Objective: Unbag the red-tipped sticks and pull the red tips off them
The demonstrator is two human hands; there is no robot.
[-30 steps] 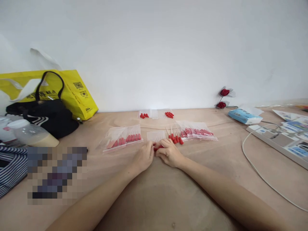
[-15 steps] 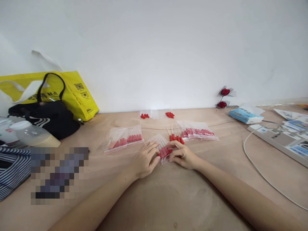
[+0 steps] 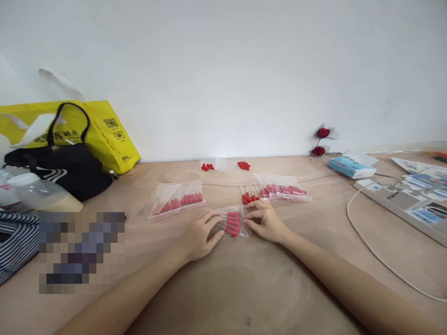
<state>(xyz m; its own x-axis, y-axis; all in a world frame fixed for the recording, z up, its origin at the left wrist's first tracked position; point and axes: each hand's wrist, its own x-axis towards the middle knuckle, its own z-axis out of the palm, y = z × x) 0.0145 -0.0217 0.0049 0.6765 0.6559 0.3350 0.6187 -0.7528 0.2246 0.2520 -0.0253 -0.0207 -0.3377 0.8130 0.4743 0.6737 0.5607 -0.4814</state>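
On the table in front of me lies a clear zip bag (image 3: 248, 228) holding several thin pale sticks with red bulb ends (image 3: 232, 224), which look like droppers. The bag is turned sideways, its zip edge towards the right. My right hand (image 3: 266, 221) pinches that zip edge between thumb and fingers. At the opposite end, my left hand (image 3: 202, 235) is closed on the bag with fingers curved over it and thumb below. Just beyond my right hand, loose red-ended droppers (image 3: 249, 197) rest on the table, their lower ends partly hidden by my fingers.
More filled zip bags lie at left (image 3: 174, 201) and right (image 3: 286, 187). Near the wall are flat bags with small red pieces (image 3: 243, 165). A yellow bag (image 3: 117, 139), black bag (image 3: 70, 170) and bottle (image 3: 45, 195) stand left; tissues (image 3: 349, 166) and a power strip (image 3: 401, 204) lie right.
The zip bag has turned from slanting away from me to lying sideways, its red ends now in full view between my hands. My hands have moved slightly apart, and the view has shifted a little.
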